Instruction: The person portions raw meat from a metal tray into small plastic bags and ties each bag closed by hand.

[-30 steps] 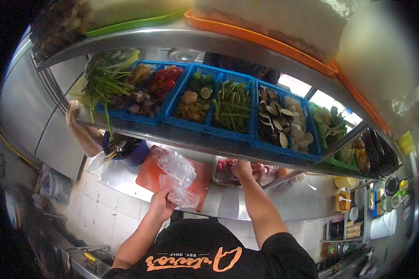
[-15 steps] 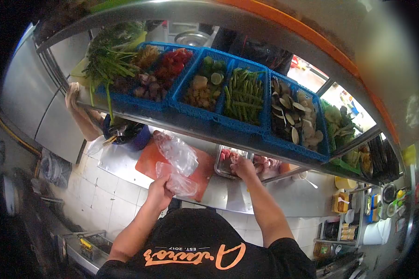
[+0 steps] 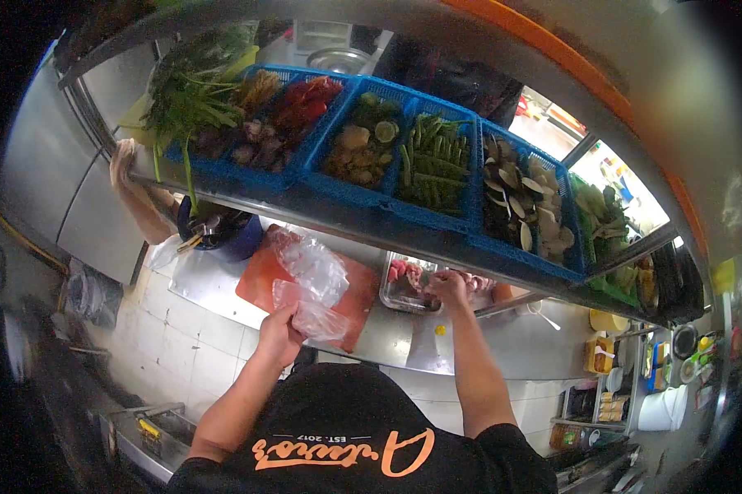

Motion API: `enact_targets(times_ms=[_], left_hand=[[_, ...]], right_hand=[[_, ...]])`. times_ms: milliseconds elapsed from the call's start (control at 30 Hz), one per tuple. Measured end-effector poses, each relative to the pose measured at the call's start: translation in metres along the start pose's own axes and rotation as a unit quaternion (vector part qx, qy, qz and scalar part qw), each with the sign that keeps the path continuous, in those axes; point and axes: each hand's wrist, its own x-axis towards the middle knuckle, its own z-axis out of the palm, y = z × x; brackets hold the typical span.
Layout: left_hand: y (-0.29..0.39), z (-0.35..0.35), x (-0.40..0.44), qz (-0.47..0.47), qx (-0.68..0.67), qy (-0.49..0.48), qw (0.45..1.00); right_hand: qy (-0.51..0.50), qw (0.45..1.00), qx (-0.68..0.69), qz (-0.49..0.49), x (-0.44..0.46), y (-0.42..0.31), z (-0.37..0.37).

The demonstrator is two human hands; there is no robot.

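Observation:
My left hand [image 3: 282, 335] is closed on the edge of a clear plastic bag [image 3: 317, 321], above the near side of an orange cutting board [image 3: 358, 288]. Another piece of clear plastic [image 3: 313, 267] lies crumpled on that board. Over the right edge of a clear tray [image 3: 409, 306] is my right hand [image 3: 450, 288], its fingers drawn together and pointing down. Cut pieces of raw meat [image 3: 404, 270] lie in the tray, and more meat [image 3: 479, 284] is just right of my hand. What the fingertips hold, if anything, is hidden.
A shelf above carries blue baskets [image 3: 305, 185] of vegetables, with leafy greens [image 3: 186, 111] at its left end. A dark blue bowl [image 3: 243, 243] with utensils stands left of the board. A cloth [image 3: 124, 160] hangs on the shelf's left post. A white bucket [image 3: 663, 409] is at lower right.
My right hand has shifted right, from over the meat in the tray to its right edge. My left hand keeps the bag and has barely moved; the bag's lower part hangs farther right.

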Motion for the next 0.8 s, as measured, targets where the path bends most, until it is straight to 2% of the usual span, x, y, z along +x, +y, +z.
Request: enact_targets(times_ms=[33,67,167,200,233,267,300,367,400,467,533,567,633,700,733,800], left_hand=[[0.0,0.0,-0.001,0.001,-0.002,0.008,1.0],[0.001,0.001,-0.002,0.002,-0.003,0.014,1.0],[0.001,0.003,-0.001,-0.003,-0.002,0.023,1.0],[0.001,0.003,0.0,-0.006,0.001,0.024,1.0],[0.0,0.002,0.003,-0.006,0.003,0.016,1.0],[-0.002,0.0,0.007,-0.008,0.007,0.009,1.0],[-0.003,-0.001,0.009,-0.01,0.01,0.001,1.0],[-0.005,0.003,0.009,-0.013,0.016,-0.002,1.0],[-0.005,0.006,0.01,-0.012,0.018,-0.003,1.0],[-0.004,0.007,0.011,-0.003,0.027,-0.015,1.0],[-0.003,0.01,0.007,0.0,0.022,-0.008,1.0],[0.0,0.019,0.002,-0.001,0.014,0.003,1.0],[0.003,0.025,0.0,-0.005,0.004,0.014,1.0],[0.003,0.023,0.0,-0.011,-0.001,0.02,1.0],[0.002,0.02,0.0,-0.011,-0.002,0.018,1.0],[0.0,0.016,0.003,-0.01,-0.005,0.014,1.0]], right_hand=[[-0.003,0.992,0.122,0.039,-0.001,-0.003,-0.004],[-0.049,0.968,0.242,0.041,-0.005,-0.006,-0.014],[-0.114,0.895,0.395,0.174,-0.008,-0.018,-0.022],[-0.083,0.964,0.215,0.131,-0.012,-0.025,-0.014],[-0.047,0.995,0.027,0.084,-0.018,-0.034,0.005],[-0.009,0.986,-0.162,0.035,-0.023,-0.037,0.02],[0.03,0.969,-0.246,-0.019,-0.019,-0.018,0.028],[0.105,0.898,-0.407,-0.126,-0.002,0.037,0.042],[0.119,0.885,-0.432,-0.124,-0.007,0.027,0.048],[0.09,0.914,-0.361,-0.162,-0.01,0.01,0.048],[0.025,0.977,-0.162,-0.135,0.001,0.021,0.042],[-0.023,0.996,0.006,-0.084,0.024,0.051,0.033],[-0.058,0.993,0.1,-0.007,0.024,0.042,0.029],[-0.038,0.997,-0.049,0.038,0.007,0.014,0.016],[-0.008,0.997,-0.081,0.016,-0.007,-0.009,0.019],[-0.019,1.0,-0.015,-0.01,-0.014,-0.029,0.017]])
